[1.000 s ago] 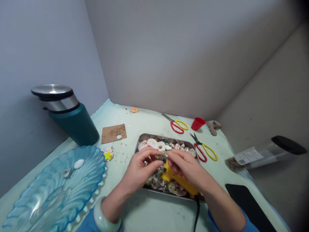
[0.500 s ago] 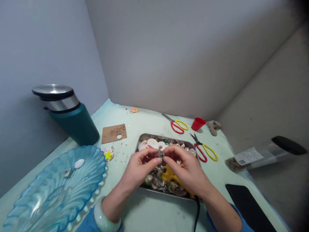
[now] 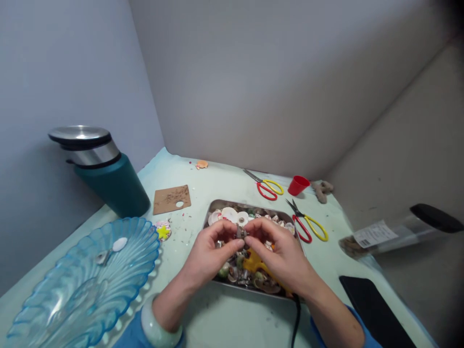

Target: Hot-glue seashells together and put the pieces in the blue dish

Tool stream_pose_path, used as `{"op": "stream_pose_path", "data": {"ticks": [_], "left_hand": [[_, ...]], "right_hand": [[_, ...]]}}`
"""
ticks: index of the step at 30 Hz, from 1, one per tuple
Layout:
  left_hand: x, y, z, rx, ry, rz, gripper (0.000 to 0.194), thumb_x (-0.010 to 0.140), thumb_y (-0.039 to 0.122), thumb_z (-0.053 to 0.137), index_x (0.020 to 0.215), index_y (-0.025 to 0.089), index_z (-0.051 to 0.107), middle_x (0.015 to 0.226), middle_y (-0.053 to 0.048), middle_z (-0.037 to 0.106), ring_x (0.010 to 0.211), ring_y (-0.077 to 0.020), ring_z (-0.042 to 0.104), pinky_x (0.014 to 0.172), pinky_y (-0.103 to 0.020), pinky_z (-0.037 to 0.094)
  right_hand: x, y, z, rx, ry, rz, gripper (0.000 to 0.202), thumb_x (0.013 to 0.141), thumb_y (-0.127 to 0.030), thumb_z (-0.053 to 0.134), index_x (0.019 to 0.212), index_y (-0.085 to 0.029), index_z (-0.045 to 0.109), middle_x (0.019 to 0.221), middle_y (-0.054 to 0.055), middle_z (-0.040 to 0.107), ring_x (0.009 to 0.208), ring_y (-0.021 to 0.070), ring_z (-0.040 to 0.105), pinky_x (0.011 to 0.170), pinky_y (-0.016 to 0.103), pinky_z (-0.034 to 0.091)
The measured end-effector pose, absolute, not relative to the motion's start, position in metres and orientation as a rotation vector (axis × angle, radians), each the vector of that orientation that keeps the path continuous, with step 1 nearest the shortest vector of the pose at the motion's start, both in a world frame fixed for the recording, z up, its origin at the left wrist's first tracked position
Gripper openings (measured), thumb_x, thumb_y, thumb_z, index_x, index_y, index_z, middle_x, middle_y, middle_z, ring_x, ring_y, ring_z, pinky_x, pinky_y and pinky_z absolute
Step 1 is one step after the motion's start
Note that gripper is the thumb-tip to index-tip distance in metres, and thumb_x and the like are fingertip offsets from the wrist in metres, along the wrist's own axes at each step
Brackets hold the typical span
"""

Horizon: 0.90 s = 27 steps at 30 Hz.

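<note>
My left hand (image 3: pixel 212 249) and my right hand (image 3: pixel 281 251) meet over a metal tray (image 3: pixel 250 289), thumbs and forefingers pinched from both sides on a small grey-brown lump (image 3: pixel 240 232). Its exact kind is too small to make out, and the fingertips hide part of it. Under my hands the tray is filled with seashells; white round shells (image 3: pixel 229 214) lie along its far side. A yellow piece (image 3: pixel 253 261) rests among them, partly covered by my right hand. A black cord (image 3: pixel 297 319) runs from the tray's near right corner.
On the left are a blue scalloped dish (image 3: pixel 141 232), a teal bottle (image 3: pixel 116 188) and a brown card (image 3: pixel 170 198). To the right lie scissors (image 3: pixel 315 228), more scissors (image 3: pixel 268 188), a red cup (image 3: pixel 298 185), a clear container (image 3: pixel 395 237) and a black flat object (image 3: pixel 373 309).
The small lump has turned between my fingertips and sits slightly lower, looking more compact. Both hands stay in nearly the same place over the tray.
</note>
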State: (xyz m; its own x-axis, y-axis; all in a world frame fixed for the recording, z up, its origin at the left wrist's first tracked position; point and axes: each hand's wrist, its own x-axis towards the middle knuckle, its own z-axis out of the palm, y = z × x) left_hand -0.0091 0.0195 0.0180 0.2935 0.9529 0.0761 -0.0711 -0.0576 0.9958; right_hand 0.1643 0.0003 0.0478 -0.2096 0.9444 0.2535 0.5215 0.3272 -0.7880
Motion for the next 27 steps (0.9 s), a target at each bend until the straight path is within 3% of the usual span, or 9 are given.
{"op": "stream_pose_path", "data": {"ticks": [15,27], "left_hand": [[-0.0161,0.0149,0.0251,1.929,0.835,1.279,0.004,0.085,0.016,0.06,0.089,0.018,0.061,0.088,-0.006,0.067,0.086,-0.0183,0.061,0.082,-0.033,0.048],[-0.0179,0.0152,0.0268,2.189,0.69,1.437,0.017,0.085,0.006,0.054,0.095,0.019,0.058,0.089,-0.009,0.067,0.085,-0.0202,0.06,0.08,-0.038,0.049]], "right_hand": [[0.1694,0.0007,0.0514,-0.978,-2.103,0.401,0.015,0.089,-0.01,0.053,0.1,-0.019,0.057,0.089,0.004,0.061,0.08,0.0167,0.057,0.07,0.029,0.045],[0.1731,0.0026,0.0476,-0.805,-2.159,0.18,0.024,0.084,-0.007,0.056,0.105,-0.02,0.057,0.094,0.007,0.066,0.089,0.0196,0.062,0.078,0.036,0.052]]}}
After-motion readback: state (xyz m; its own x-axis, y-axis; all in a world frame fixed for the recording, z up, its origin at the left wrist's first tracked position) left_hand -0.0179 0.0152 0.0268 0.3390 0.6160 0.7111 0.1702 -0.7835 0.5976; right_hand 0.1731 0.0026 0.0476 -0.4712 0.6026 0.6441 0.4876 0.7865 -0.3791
